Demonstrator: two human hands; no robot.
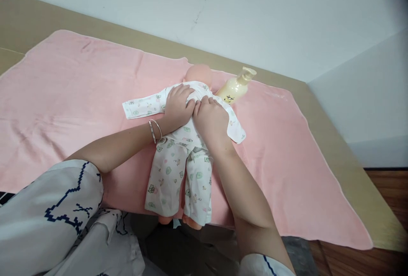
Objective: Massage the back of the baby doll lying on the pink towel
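Note:
A baby doll (198, 72) lies on a pink towel, its feet at the table's near edge. No face shows on its smooth head. It wears a white printed top (188, 133) and matching trousers (167, 176), with both sleeves spread outward. My left hand (178, 105) rests on the upper torso near the left shoulder, fingers laid along the fabric. Beside it, my right hand (212, 119) lies on the other side of the upper torso, fingers slightly bent over the cloth. The two thumbs come close together at the middle. The surfaces under both palms are hidden.
A pale yellow pump bottle (235, 88) lies tilted beside the doll's head and right sleeve. The pink towel (79, 97) covers most of the tan table (353, 182). Behind it rises a cracked white wall (153, 8). Brown wooden flooring (387, 187) shows at the right.

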